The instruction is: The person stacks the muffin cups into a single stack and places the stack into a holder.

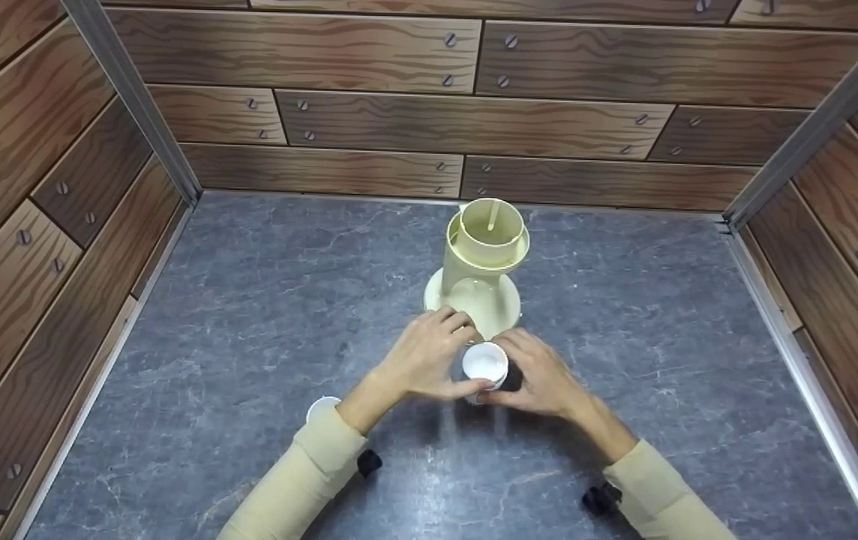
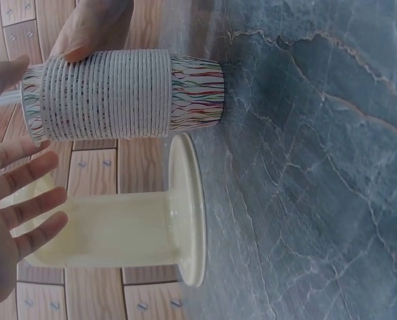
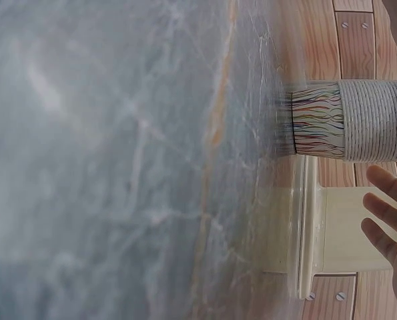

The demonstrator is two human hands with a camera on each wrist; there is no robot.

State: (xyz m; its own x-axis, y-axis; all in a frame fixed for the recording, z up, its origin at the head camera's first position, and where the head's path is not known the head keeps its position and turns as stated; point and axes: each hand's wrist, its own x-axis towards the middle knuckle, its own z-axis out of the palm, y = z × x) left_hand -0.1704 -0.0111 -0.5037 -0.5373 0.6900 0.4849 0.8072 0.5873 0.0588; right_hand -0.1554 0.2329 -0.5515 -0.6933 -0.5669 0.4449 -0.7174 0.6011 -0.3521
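Note:
A tall stack of nested paper cups (image 2: 111, 97), white with coloured wavy lines, stands upright on the table, its base at the surface. My left hand (image 1: 433, 356) has its thumb and index finger at opposite sides of the top cup (image 1: 485, 364), which sits a little higher than the rims below; its other fingers are spread. My right hand (image 1: 541, 375) grips the upper stack from the other side, thumb on the rims in the left wrist view. Just behind stands a cream plastic holder (image 1: 466, 264) with a round base and a wide open tube on top.
A white round-rimmed object (image 1: 322, 407) lies left of the stack, partly hidden by the left sleeve (image 1: 331, 450). The grey marbled table (image 1: 264, 300) is walled by wood-patterned panels (image 1: 369, 120) with metal edge strips (image 1: 796, 360).

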